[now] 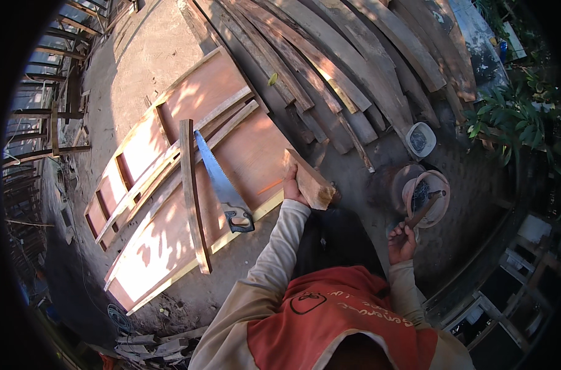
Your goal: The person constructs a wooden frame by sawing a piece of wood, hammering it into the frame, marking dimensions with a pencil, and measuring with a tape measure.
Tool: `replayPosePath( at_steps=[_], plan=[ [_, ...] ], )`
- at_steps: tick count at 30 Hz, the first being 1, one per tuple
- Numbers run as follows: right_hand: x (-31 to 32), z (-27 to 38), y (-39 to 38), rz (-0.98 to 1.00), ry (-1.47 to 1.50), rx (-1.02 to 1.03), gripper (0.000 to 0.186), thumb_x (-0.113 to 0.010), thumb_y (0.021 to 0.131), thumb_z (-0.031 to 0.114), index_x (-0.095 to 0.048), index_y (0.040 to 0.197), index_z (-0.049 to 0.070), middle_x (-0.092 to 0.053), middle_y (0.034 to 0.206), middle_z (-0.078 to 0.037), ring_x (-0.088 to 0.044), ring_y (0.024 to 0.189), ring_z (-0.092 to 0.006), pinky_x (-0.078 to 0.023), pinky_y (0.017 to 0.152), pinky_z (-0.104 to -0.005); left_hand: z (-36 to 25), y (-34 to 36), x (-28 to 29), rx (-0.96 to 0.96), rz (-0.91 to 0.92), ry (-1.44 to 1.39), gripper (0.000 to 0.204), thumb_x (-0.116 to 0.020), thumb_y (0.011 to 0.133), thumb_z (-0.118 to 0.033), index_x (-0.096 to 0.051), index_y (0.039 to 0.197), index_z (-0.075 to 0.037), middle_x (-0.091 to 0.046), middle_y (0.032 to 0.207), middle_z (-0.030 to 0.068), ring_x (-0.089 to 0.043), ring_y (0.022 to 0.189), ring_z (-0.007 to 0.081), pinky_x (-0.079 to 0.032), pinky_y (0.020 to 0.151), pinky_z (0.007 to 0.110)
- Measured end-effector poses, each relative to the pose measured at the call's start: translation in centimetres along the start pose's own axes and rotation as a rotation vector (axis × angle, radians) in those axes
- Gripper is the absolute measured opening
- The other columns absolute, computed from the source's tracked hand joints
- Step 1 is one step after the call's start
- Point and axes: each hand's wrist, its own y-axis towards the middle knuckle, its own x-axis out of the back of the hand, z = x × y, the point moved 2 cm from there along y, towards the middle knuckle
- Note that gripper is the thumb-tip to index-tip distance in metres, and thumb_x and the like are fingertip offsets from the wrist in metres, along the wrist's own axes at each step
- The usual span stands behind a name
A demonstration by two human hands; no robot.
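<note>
My left hand [293, 187] is closed round a short, thick wood block [311, 182], gripped at its left side above my lap. In my right hand [402, 243] is a wooden-handled tool, seemingly a hammer [425, 211], pointing up and to the right. Its small end lies over a round bucket [445, 188] in the view. A handsaw [221, 176] with a black handle rests on the large framed plywood panel [256, 139] to my left. Beside the saw, a dark wood strip [193, 197] lies across the panel.
Long, weathered planks [354, 58] lie stacked ahead. Two thin battens [169, 159] run along the panel. A small white container [421, 140] stands beyond the bucket. Leafy plants [521, 120] grow at the right, above a slatted wooden structure [502, 308]. Scrap wood [154, 347] lies at lower left.
</note>
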Motion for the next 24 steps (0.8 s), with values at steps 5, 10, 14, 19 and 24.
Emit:
replayPosePath(
  at_steps=[5, 10, 14, 19, 24],
  plan=[
    [0.1, -7.5, -1.8, 0.101, 0.063, -0.32, 0.018, -0.053, 0.088, 0.007, -0.056, 0.105, 0.009, -0.052, 0.082, -0.002, -0.05, 0.062, -0.0129, -0.043, 0.058, -0.0309, -4.1, -1.5, 0.5, -0.055, 0.034, -0.145, 0.061, -0.045, 0.097, -0.044, -0.046, 0.131, 0.008, -0.058, 0.124, 0.023, -0.058, 0.108, 0.0363, -0.047, 0.101, 0.05],
    [2.4, -10.4, -0.3, 0.098, -0.398, -0.58, 0.021, -0.055, 0.087, 0.01, -0.052, 0.108, 0.008, -0.049, 0.078, -0.002, -0.046, 0.056, -0.0114, -0.039, 0.051, -0.0305, -4.6, -2.3, -0.4, -0.046, 0.147, -0.292, 0.075, -0.024, 0.1, -0.058, -0.044, 0.136, 0.006, -0.057, 0.126, 0.0248, -0.057, 0.108, 0.0395, -0.044, 0.103, 0.054],
    [0.9, -11.1, 1.3, 0.151, -0.516, -0.668, 0.024, -0.055, 0.087, 0.008, -0.05, 0.11, 0.007, -0.049, 0.079, -0.003, -0.045, 0.056, -0.0109, -0.039, 0.052, -0.0282, -7.1, 1.3, 2.1, -0.132, 0.017, -0.247, 0.06, -0.026, 0.101, -0.04, -0.044, 0.138, 0.003, -0.055, 0.13, 0.0289, -0.051, 0.121, 0.0482, -0.039, 0.108, 0.06],
    [1.0, -9.9, 3.0, 0.146, -0.513, -0.689, 0.019, -0.054, 0.09, 0.008, -0.053, 0.109, 0.007, -0.049, 0.077, -0.001, -0.045, 0.057, -0.0098, -0.039, 0.053, -0.0286, -6.7, 3.8, 3.1, -0.065, 0.112, -0.479, 0.052, -0.031, 0.099, -0.029, -0.047, 0.135, 0.005, -0.056, 0.129, 0.0302, -0.052, 0.122, 0.0489, -0.037, 0.11, 0.06],
    [2.7, -8.4, 5.0, 0.04, -0.417, -0.709, 0.014, -0.056, 0.091, 0.01, -0.056, 0.105, 0.007, -0.049, 0.076, -0.001, -0.046, 0.056, -0.01, -0.04, 0.053, -0.0284, -5.4, 5.1, 3.4, -0.044, 0.155, -0.562, 0.052, -0.031, 0.1, -0.03, -0.048, 0.134, 0.005, -0.055, 0.129, 0.0321, -0.052, 0.121, 0.0497, -0.038, 0.109, 0.06]
  ],
)
